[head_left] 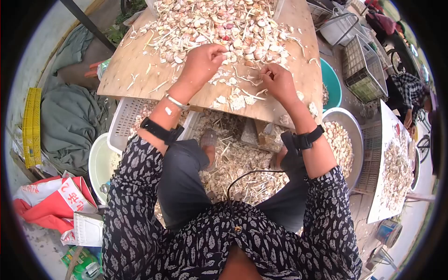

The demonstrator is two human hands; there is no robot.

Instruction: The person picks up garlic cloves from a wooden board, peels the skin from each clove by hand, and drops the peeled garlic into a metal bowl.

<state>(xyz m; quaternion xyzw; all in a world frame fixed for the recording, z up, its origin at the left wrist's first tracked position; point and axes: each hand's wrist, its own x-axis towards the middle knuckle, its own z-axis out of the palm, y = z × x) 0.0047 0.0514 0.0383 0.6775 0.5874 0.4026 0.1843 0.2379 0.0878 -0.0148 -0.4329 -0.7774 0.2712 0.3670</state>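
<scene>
Garlic cloves (205, 21) lie heaped with stems and skins on the wooden board (140, 77). At the near edge of the heap is my left hand (204, 61), its fingers curled into a pinch; whatever is between the fingertips is too small to make out. My right hand (278, 84) hovers over the board's near right part, fingers bent and pressed together, with their contents hidden. Between the two hands lie loose white garlic skins (238, 100) and thin dry stems.
A metal basin (357, 154) of peeled cloves stands right of my knee, below a teal basin (332, 81). A white perforated crate (122, 119) and pale green basin (97, 161) are at left. Another person (410, 98) works at a garlic-covered board (380, 212) far right.
</scene>
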